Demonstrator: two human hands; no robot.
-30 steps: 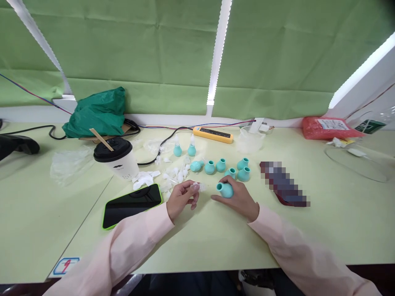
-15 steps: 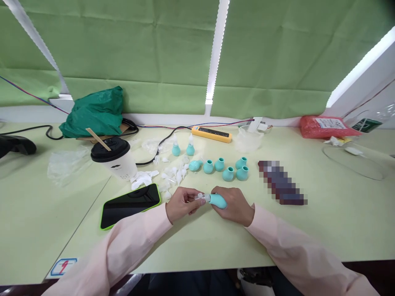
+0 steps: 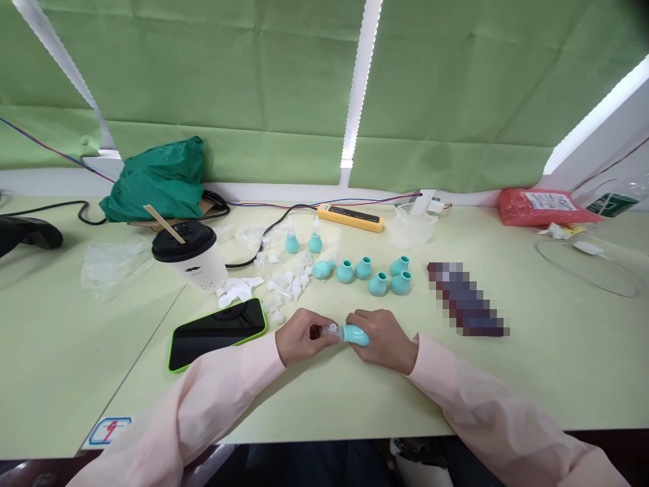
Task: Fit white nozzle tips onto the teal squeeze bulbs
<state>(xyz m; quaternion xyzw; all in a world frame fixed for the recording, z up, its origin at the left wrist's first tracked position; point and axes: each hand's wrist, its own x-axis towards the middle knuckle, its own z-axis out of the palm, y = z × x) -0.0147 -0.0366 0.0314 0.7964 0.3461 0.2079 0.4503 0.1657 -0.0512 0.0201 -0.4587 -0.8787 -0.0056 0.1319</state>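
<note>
My right hand [image 3: 388, 340] is wrapped round a teal rubber bulb [image 3: 357, 335] with its neck turned to the left. Pinched in the fingers of my left hand [image 3: 303, 337] is a clear plastic nozzle [image 3: 333, 330], whose end meets the bulb's neck. How deep the nozzle sits in the neck I cannot tell. Beyond my hands stand several loose teal bulbs with open necks, among them one bulb [image 3: 378, 284]; another bulb [image 3: 323, 269] lies on its side. Two bulbs with nozzles fitted, including this one [image 3: 315, 242], stand upright further back. Small white and clear plastic pieces [image 3: 290, 284] lie scattered nearby.
A phone [image 3: 218, 334] with a green case lies left of my hands, near a lidded paper cup [image 3: 195, 260] with a wooden stick. Behind are a yellow power strip [image 3: 351, 218], a clear plastic tub [image 3: 413, 226] and a green bag [image 3: 159, 179]. A blurred-out object [image 3: 466, 299] lies right.
My left fingers have shifted their grip and now cover more of the nozzle's outer end. The nozzle and bulb are still held together. The view has shifted slightly.
</note>
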